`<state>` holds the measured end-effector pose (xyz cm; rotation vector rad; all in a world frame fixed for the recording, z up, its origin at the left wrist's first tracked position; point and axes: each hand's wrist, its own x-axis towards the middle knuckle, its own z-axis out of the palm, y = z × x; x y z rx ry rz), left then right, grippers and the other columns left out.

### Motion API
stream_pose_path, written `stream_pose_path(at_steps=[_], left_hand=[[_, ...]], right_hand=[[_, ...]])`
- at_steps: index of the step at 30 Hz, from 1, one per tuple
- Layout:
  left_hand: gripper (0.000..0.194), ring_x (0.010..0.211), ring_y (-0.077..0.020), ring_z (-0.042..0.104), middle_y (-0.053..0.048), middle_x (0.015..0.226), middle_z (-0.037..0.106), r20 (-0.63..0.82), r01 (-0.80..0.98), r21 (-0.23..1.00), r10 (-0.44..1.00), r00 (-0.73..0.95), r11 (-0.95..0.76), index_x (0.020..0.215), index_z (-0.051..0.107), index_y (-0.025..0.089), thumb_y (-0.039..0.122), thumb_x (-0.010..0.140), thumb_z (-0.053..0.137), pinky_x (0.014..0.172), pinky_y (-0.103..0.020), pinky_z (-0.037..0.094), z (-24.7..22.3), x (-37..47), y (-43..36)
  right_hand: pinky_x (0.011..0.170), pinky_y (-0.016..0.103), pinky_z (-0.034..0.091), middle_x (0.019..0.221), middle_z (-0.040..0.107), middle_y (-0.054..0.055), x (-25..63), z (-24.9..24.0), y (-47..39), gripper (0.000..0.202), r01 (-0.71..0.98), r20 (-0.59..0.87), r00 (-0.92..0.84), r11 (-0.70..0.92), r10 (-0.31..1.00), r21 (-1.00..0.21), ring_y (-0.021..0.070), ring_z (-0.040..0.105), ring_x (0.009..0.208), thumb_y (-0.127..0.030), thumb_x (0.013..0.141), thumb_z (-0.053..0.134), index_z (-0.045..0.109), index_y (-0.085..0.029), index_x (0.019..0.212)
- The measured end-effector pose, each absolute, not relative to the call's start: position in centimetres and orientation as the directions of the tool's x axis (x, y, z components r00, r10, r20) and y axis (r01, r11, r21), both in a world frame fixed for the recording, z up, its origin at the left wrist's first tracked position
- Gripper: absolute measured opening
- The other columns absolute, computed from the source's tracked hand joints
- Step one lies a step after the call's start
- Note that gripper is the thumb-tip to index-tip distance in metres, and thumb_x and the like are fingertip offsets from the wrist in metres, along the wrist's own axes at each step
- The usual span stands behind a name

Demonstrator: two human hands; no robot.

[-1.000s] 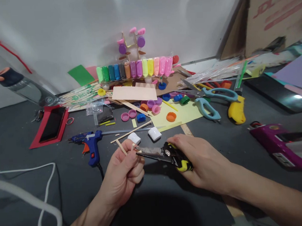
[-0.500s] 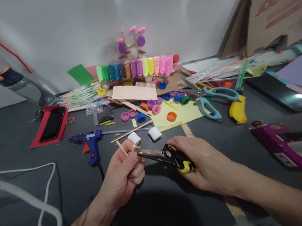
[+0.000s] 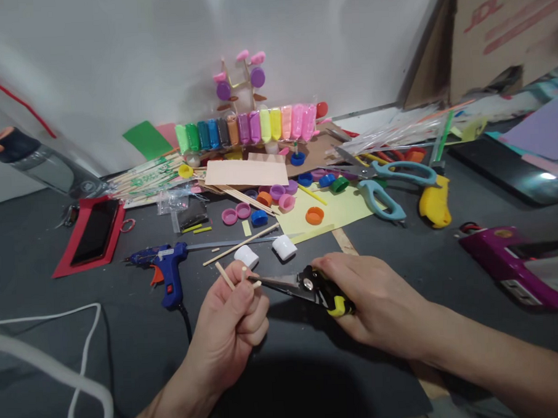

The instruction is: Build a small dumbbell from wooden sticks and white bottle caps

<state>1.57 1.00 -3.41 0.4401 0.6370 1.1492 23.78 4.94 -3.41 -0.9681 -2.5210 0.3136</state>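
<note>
The left hand (image 3: 235,322), just right of the blue plastic glue gun (image 3: 168,269) with the orange trigger, has its thumb and curled fingers closed on short pale wooden sticks (image 3: 225,276), whose ends poke out above the grip. The right hand (image 3: 370,303), farther right of the glue gun, has its fingers wrapped around the black-and-yellow handled metal cutting pliers (image 3: 307,284). The pliers' narrow tips point left toward the glue gun and meet the sticks' ends; whether they touch the wood, I cannot tell.

Beyond the hands, two glossy white rounded pieces (image 3: 284,248) lie right of the glue gun, with a long thin wooden rod (image 3: 241,244) between them and it. At far right from the glue gun sits a purple plastic-bodied device (image 3: 508,267). Behind and left of the glue gun, a black phone (image 3: 95,232) rests on red sheet material (image 3: 68,261).

Behind and right of it are round colourful plastic caps (image 3: 314,215), pale yellow paper (image 3: 348,203) and light-blue handled metal scissors (image 3: 383,201). Farther back, past the glue gun, stands a row of multicoloured wrapped soft-looking packets (image 3: 243,128).
</note>
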Motion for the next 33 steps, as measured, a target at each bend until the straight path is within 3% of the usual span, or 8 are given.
stream_pose_path(at_steps=[7, 13, 28, 33], left_hand=[[0.029, 0.043, -0.0036, 0.009, 0.012, 0.055, 0.019, -0.254, -0.679, 0.653, 0.942, 0.221, 0.336, 0.077, 0.053, 0.020, 0.035, 0.084, 0.077, 0.039, -0.015, 0.011, -3.26, 1.69, 1.43], [0.032, 0.044, -0.0037, 0.006, 0.012, 0.055, 0.019, -0.258, -0.679, 0.643, 0.935, 0.243, 0.354, 0.076, 0.049, 0.020, 0.036, 0.085, 0.075, 0.039, -0.015, 0.010, -3.52, 1.92, 1.36], [0.023, 0.043, -0.0038, 0.010, 0.011, 0.056, 0.019, -0.147, -0.685, 0.666, 0.952, 0.268, 0.296, 0.080, 0.055, 0.022, 0.037, 0.089, 0.070, 0.040, -0.013, 0.016, -3.85, 1.97, 1.07], [0.023, 0.044, -0.0039, 0.011, 0.010, 0.057, 0.021, -0.166, -0.670, 0.672, 0.945, 0.281, 0.317, 0.079, 0.056, 0.021, 0.037, 0.090, 0.068, 0.040, -0.013, 0.016, -3.78, 1.98, 1.02]], right_hand=[[0.067, 0.036, 0.053, 0.091, 0.066, 0.015, 23.97, -2.81, 5.70, 0.034, 0.605, 0.359, -0.620, 0.717, 0.698, -0.347, 0.0272, 0.065, 0.079, -0.015, 0.078, 0.051, 0.050, -0.013, 0.112], [0.067, 0.036, 0.054, 0.093, 0.066, 0.014, 23.51, -3.03, 5.14, 0.037, 0.563, 0.351, -0.659, 0.745, 0.666, -0.358, 0.0261, 0.063, 0.079, -0.012, 0.073, 0.050, 0.049, -0.015, 0.110], [0.065, 0.035, 0.054, 0.087, 0.067, 0.013, 23.65, -2.96, 4.82, 0.031, 0.552, 0.332, -0.669, 0.744, 0.665, -0.375, 0.0251, 0.065, 0.075, -0.010, 0.071, 0.045, 0.054, -0.014, 0.101], [0.063, 0.033, 0.053, 0.085, 0.068, 0.012, 23.72, -3.05, 4.99, 0.029, 0.558, 0.358, -0.658, 0.748, 0.662, -0.358, 0.0241, 0.065, 0.071, -0.011, 0.077, 0.046, 0.052, -0.013, 0.105]])
